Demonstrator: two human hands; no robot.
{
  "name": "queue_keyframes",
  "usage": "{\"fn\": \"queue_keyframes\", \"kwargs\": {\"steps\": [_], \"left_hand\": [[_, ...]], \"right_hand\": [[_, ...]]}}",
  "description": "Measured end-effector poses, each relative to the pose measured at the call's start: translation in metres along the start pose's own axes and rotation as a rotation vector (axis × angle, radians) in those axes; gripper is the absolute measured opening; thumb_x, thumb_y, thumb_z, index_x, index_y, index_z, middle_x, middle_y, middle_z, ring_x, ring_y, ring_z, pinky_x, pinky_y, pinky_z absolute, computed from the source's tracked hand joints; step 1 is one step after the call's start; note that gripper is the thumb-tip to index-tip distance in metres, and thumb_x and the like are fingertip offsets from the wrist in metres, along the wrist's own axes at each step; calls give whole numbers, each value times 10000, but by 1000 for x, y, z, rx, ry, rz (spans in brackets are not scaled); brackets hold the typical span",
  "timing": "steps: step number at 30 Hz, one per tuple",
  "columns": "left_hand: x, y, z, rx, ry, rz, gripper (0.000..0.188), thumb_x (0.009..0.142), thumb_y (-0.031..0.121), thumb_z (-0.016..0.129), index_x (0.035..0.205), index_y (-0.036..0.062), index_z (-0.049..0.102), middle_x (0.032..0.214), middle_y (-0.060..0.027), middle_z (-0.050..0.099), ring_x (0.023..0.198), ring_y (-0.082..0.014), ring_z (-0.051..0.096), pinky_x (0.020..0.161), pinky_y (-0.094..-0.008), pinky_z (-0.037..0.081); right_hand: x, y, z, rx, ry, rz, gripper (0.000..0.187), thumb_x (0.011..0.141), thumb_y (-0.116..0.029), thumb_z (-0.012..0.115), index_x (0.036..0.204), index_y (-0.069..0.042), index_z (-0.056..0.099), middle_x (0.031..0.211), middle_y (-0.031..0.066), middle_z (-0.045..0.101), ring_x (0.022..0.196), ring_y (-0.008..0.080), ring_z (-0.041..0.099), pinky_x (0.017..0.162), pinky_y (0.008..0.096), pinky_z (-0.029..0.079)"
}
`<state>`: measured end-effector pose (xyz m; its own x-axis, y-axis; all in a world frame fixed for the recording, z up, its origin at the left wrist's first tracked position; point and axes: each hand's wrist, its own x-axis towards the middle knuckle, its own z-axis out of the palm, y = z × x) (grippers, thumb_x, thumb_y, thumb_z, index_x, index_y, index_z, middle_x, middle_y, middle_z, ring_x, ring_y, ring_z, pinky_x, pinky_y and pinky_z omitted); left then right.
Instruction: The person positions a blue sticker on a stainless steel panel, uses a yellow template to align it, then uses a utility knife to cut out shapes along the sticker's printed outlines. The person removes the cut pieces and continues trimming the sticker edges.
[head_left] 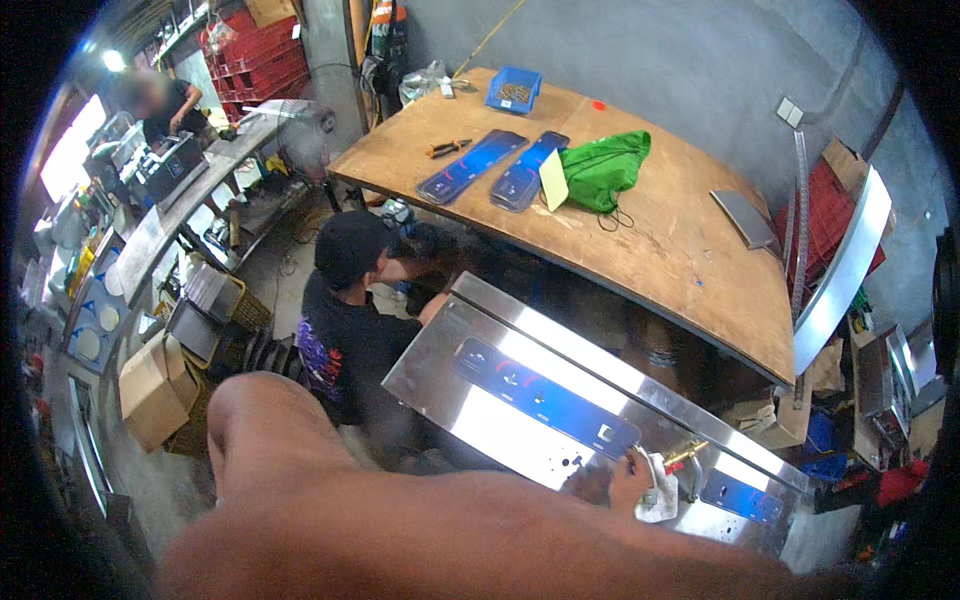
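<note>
My left arm (pixel 420 520) is bent across the bottom of the view, very close, and its hand is out of sight. Beyond it, my right hand (pixel 628 480) is closed on a white cloth (pixel 659 490), its wrist hidden behind that arm. The hand is at the right end of a long blue panel (pixel 535 395) with cutouts, lying on a shiny steel sheet-metal body (pixel 445 350). Right beside the cloth is a brass valve-like fitting (pixel 685 456). Further right, a shorter blue panel (pixel 740 497) lies on the same steel.
A co-worker in a black cap (pixel 352 250) crouches at the steel body's left end. Behind stands a wooden table (pixel 680 230) with two blue panels (pixel 473 165), pliers (pixel 448 149), a blue bin (pixel 514 88) and a green bag (pixel 607 170). Cardboard boxes (pixel 158 392) stand left.
</note>
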<state>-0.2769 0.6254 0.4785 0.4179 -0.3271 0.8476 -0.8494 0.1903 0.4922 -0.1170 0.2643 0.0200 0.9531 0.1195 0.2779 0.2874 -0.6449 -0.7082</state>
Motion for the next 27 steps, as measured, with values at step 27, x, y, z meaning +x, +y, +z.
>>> {"fn": "queue_keyframes", "kwargs": {"steps": [27], "left_hand": [[-78, 85, -86, 15, 66, 43, 369, 952, 308, 656, 1142, -7, 678, 1113, -149, 684, 1060, -245, 643, 960, -379, 482]], "right_hand": [[-33, -43, 55, -96, -28, 1, 221, 856, -112, 667, 1028, 25, 686, 957, 166, 703, 871, 292, 670, 805, 393, 524]]}}
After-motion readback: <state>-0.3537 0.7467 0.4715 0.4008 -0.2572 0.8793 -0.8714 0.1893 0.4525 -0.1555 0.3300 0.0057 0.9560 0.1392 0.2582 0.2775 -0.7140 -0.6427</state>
